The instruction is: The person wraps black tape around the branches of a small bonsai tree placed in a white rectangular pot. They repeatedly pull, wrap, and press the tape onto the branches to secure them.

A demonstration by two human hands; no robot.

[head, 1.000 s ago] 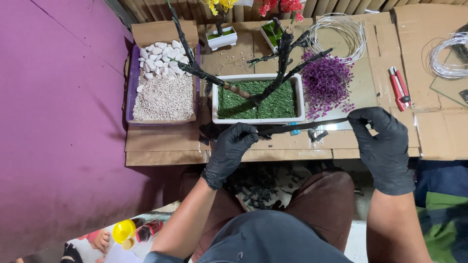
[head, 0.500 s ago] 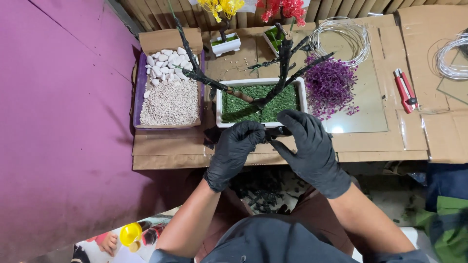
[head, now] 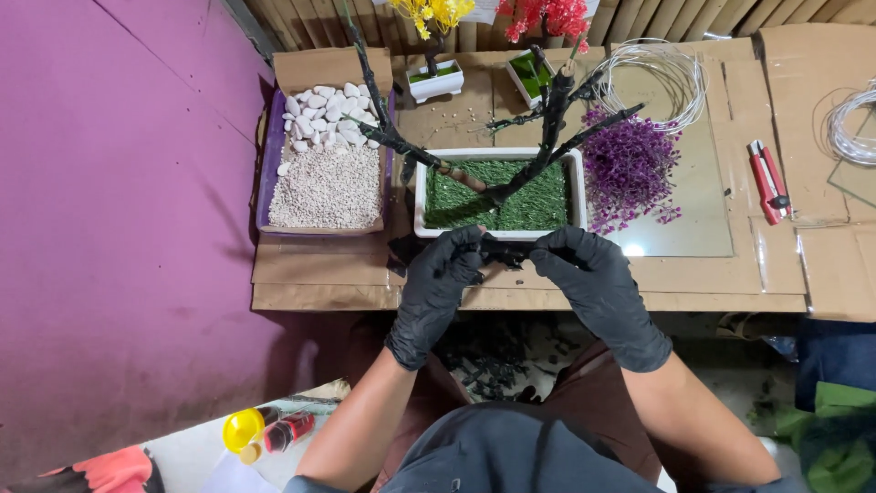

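Both hands wear black gloves. My left hand (head: 438,283) and my right hand (head: 589,274) meet over the near edge of the cardboard-covered table (head: 301,274), together pinching a short black strip (head: 505,248) between the fingertips. Just beyond them stands a white rectangular pot (head: 500,153) filled with green artificial grass, from which a bare black model tree (head: 547,128) rises with branches spreading left and right. A clump of purple artificial flowers (head: 630,169) lies right of the pot.
A purple tray (head: 265,183) at left holds white pebbles and fine gravel. Two small pots with yellow and red trees stand at the back. Wire coils (head: 671,78) and red cutters (head: 768,178) lie right. Black scraps litter the floor by my knees.
My right hand moved left from the table's right part to meet the left hand. Both now grip the black strip close together in front of the pot.
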